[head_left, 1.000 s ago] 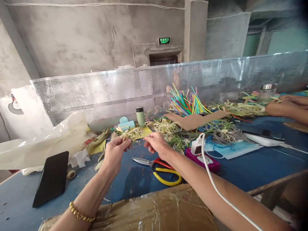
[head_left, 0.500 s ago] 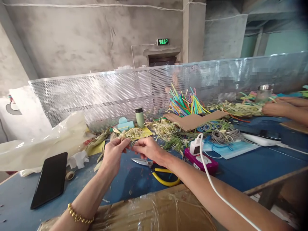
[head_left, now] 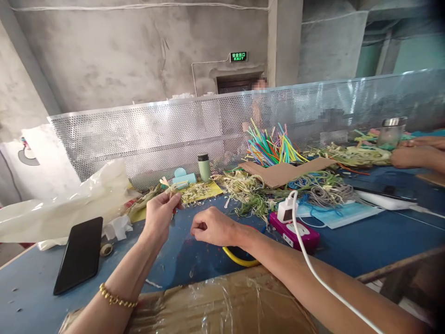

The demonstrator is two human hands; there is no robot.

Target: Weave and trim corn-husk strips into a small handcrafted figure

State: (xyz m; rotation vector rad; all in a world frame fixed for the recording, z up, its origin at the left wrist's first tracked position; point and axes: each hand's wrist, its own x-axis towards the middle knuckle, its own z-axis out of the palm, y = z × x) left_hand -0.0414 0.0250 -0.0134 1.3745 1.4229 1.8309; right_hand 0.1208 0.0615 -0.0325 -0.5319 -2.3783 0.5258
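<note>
Your left hand (head_left: 159, 214) has its grip closed, apparently on a small straw-coloured fibre piece (head_left: 175, 207), left of the tangled pale-green fibre heap (head_left: 243, 185). Your right hand (head_left: 213, 227) curls above the blue worktop (head_left: 340, 248); its contents cannot be told. Light, steady pressure should suit thin fibre.

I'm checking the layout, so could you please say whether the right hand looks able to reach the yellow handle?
Probably yes: the right hand is close to the yellow handle, whose lower curve lies uncovered, though the right forearm hides part of it.
</note>
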